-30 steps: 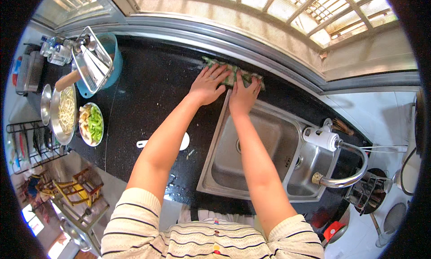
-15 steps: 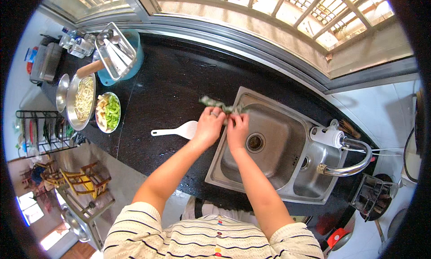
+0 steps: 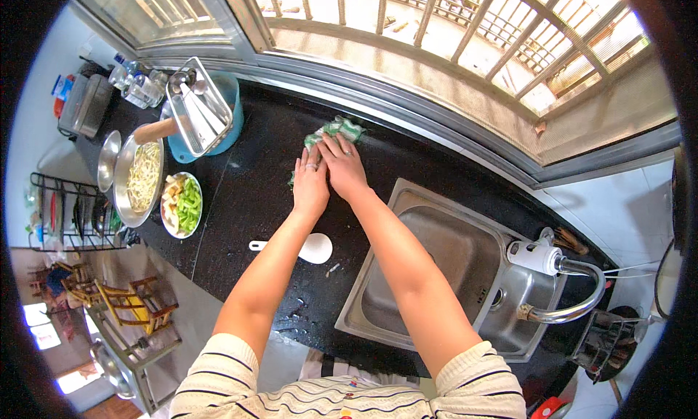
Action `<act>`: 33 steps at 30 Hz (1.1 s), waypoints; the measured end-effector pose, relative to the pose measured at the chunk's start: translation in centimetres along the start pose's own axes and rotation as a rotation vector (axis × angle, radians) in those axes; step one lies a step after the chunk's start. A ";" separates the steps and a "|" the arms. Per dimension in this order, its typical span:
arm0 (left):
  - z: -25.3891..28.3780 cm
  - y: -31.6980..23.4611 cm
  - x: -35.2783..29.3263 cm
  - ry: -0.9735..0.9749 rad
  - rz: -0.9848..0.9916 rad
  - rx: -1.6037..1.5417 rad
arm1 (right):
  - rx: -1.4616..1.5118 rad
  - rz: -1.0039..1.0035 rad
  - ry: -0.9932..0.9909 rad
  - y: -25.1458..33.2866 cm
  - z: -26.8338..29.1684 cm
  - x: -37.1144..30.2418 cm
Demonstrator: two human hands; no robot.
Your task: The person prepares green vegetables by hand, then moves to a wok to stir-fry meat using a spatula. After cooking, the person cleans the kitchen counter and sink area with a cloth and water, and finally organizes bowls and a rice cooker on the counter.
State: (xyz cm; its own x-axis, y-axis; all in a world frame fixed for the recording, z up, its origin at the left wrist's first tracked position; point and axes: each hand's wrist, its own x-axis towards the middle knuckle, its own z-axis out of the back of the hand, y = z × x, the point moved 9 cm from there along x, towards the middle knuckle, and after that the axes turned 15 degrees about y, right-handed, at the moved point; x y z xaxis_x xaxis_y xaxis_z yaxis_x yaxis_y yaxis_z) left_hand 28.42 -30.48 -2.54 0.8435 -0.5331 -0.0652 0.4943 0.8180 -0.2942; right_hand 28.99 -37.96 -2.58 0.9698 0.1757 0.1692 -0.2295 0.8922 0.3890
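Observation:
A green-and-white checked cloth (image 3: pixel 350 130) lies bunched on the black countertop towards the window, left of the sink. My right hand (image 3: pixel 343 166) presses on it with fingers stretched out flat. Close beside it, my left hand (image 3: pixel 312 184) also lies flat with straight fingers, its tips at the cloth's near edge. A bit of the cloth shows at that hand's left side; the rest is hidden under the hands. Beneath my left forearm is a white rice paddle (image 3: pixel 315 249), its handle pointing left and its middle partly covered by the arm.
To the right is a steel double sink (image 3: pixel 392 223) with a curved faucet (image 3: pixel 582 303). At left stand a bowl of sprouts (image 3: pixel 145 175), a plate of chopped green vegetables (image 3: pixel 189 207) and a blue basin (image 3: pixel 231 121) under a steel utensil tray (image 3: pixel 203 114). Water drops dot the counter's front.
Both hands have moved away from the sink's left rim, left and farther towards the window. The cloth, bunched up in the fingers before, now lies pressed against the counter under flattened hands.

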 end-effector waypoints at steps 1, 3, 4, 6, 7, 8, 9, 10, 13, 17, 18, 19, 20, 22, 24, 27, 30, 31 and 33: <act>-0.4 -0.1 0.4 -0.026 -0.006 -0.001 | 0.038 -0.010 0.008 -0.6 -0.2 0.0; -1.1 -0.6 1.5 -0.071 -0.020 -0.005 | -0.015 -0.062 -0.012 -2.2 0.7 -0.5; -1.2 -2.0 2.9 -0.062 -0.094 -0.006 | -0.006 -0.100 -0.015 -3.4 1.3 -1.3; -2.4 -4.5 3.3 -0.025 -0.144 -0.015 | 0.012 -0.171 -0.035 -5.3 3.0 -3.3; -3.0 -5.8 3.6 0.015 -0.166 -0.020 | 0.001 -0.219 -0.031 -6.5 3.3 -4.7; -3.5 -7.8 3.5 0.016 -0.223 -0.045 | -0.009 -0.268 -0.028 -7.7 3.7 -6.4; -3.9 -10.2 3.4 0.015 -0.284 -0.073 | -0.022 -0.319 -0.027 -8.9 4.4 -8.3; -4.2 -12.3 3.2 -0.008 -0.353 -0.102 | -0.030 -0.383 -0.016 -9.9 5.4 -10.3; -7.4 -19.3 3.4 0.147 -0.521 -0.158 | -0.172 -0.618 -0.061 -13.7 8.5 -16.9; -11.3 -28.8 3.2 0.304 -0.759 -0.192 | -0.154 -0.834 -0.151 -17.7 12.3 -26.1; -12.0 -31.2 3.1 0.365 -0.763 -0.159 | -0.096 -0.901 -0.139 -19.2 13.0 -28.2; -12.2 -33.3 3.0 0.425 -0.766 -0.124 | -0.037 -0.966 -0.130 -20.7 13.3 -29.9; -11.5 -35.0 2.8 0.404 -0.825 -0.132 | -0.022 -0.989 -0.208 -21.7 14.1 -31.0; -6.6 -37.1 2.5 0.045 -0.983 -0.261 | -0.039 -0.848 -0.563 -20.3 18.4 -31.2; -1.6 -38.4 1.8 -0.317 -1.088 -0.223 | -0.031 -0.789 -0.743 -19.6 21.8 -30.9; -1.2 -39.1 4.9 -0.320 -1.002 0.257 | 0.124 -0.745 -0.911 -21.8 23.1 -28.5; -0.4 -35.0 6.1 -0.351 -1.109 0.417 | 0.054 -0.749 -0.941 -22.0 22.2 -25.3; 0.4 -33.2 6.5 -0.327 -1.120 0.389 | 0.134 -0.749 -0.941 -21.8 21.5 -24.1; 2.5 -29.4 6.9 -0.245 -1.058 0.300 | 0.063 -0.714 -0.903 -18.6 20.9 -21.0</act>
State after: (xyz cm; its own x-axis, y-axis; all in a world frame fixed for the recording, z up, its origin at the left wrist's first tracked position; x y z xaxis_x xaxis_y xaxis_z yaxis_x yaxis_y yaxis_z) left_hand 20.27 -57.68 8.05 -0.0280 -0.9596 0.2801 0.9881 0.0158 0.1531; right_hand 11.17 -66.94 5.51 0.4734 -0.7458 0.4687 0.3194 0.6413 0.6976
